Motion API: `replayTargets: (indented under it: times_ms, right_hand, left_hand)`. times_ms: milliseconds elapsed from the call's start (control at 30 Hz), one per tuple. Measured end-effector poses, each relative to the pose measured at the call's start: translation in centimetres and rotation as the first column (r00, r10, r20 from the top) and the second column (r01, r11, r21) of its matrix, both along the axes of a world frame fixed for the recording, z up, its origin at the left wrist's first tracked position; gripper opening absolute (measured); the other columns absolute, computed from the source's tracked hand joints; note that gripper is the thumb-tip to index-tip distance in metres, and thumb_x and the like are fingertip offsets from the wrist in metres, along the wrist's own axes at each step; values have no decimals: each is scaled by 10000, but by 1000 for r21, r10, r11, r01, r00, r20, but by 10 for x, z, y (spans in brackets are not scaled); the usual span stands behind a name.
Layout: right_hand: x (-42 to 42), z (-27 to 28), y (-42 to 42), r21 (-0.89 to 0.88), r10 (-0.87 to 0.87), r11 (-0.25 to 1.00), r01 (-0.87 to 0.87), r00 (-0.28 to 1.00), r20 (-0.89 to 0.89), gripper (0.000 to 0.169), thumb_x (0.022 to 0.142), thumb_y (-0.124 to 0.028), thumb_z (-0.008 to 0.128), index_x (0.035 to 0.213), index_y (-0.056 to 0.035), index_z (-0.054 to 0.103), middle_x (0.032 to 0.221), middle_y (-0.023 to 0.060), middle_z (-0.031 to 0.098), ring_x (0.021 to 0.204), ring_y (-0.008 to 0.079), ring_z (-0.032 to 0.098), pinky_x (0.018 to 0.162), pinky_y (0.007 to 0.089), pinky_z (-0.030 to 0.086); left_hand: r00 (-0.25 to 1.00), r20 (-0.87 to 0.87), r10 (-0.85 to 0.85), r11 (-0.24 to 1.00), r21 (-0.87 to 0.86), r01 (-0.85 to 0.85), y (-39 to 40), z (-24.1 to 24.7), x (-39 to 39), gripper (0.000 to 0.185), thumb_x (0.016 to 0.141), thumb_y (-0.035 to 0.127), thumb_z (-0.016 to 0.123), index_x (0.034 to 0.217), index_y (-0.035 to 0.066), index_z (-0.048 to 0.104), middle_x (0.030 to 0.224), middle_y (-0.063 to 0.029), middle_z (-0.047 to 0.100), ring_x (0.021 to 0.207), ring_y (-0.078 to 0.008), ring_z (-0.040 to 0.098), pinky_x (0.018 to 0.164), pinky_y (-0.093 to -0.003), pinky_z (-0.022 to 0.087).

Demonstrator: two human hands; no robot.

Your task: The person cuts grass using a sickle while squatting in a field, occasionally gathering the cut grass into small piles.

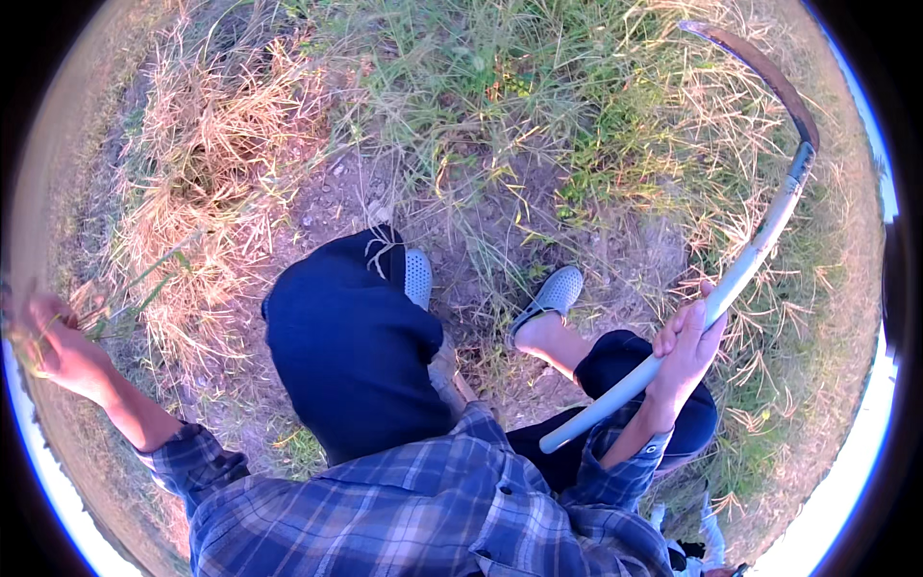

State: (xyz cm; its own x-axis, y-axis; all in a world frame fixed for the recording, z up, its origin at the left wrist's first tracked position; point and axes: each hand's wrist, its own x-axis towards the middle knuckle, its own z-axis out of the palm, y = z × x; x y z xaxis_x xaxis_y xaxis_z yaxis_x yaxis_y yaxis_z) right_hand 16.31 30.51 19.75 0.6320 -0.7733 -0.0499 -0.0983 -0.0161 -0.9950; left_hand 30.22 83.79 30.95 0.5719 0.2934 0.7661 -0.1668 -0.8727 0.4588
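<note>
In my right hand (689,350) is the pale, pipe-like handle of a sickle (746,270), gripped near its middle. The curved, rust-brown blade (775,79) rises above the grass at the upper right, its tip pointing left. My left hand (61,339) is stretched out at the far left, somewhat blurred, with a few green and dry grass stems (133,303) at its fingers. How firmly it grips them is hard to tell. Below the blade spreads standing green grass (613,144) mixed with dry stalks.
A heap of dry cut grass (209,166) lies at the upper left. Bare soil (339,202) shows before my knees. My feet, in grey perforated clogs (559,288), rest on the ground amid loose stems. Part of another person (696,552) appears at the lower right edge.
</note>
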Motion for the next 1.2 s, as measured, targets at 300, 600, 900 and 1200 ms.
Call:
replayTargets:
  times_ms: [300, 600, 900, 1200]
  right_hand:
    - [-32, -27, -9, 139, -74, 986, 89, 991, -109, 276, 988, -162, 424, 1217, -11, 397, 661, -21, 389, 447, 20, 335, 382, 168, 295]
    - [-32, -23, -21, 204, -107, 970, 136, 983, -147, 304, 985, -142, 392, 1246, 11, 368, 648, -22, 397, 426, 16, 344, 366, 161, 289]
    - [-31, -67, -36, 257, -24, 959, 118, 939, -343, 295, 948, -96, 444, 1229, -11, 410, 662, -20, 440, 454, 45, 412, 398, 204, 338]
    - [-7, -199, -10, 72, 272, 933, -351, 563, -780, 253, 900, -166, 525, 1038, 12, 409, 769, 241, 617, 717, 396, 632, 610, 462, 479]
  left_hand:
    - [193, -781, -594, 167, 115, 979, -308, -137, 42, 191, 712, 60, 595, 896, 105, 624, 755, -85, 612, 776, -266, 578, 714, -394, 445]
    - [-266, -758, -595, -82, -271, 959, -445, -440, -12, 173, 778, 121, 571, 926, 53, 629, 979, -124, 624, 936, -313, 605, 757, -431, 502]
    - [225, -969, -102, 250, 194, 949, -400, -500, 84, 528, 841, 124, 508, 1357, 105, 401, 1357, -163, 423, 1236, -308, 405, 1055, -435, 291]
    - [436, -878, -198, 525, 280, 803, -396, -521, 62, 268, 845, 135, 500, 1093, 56, 559, 882, -145, 619, 632, -325, 598, 553, -446, 471]
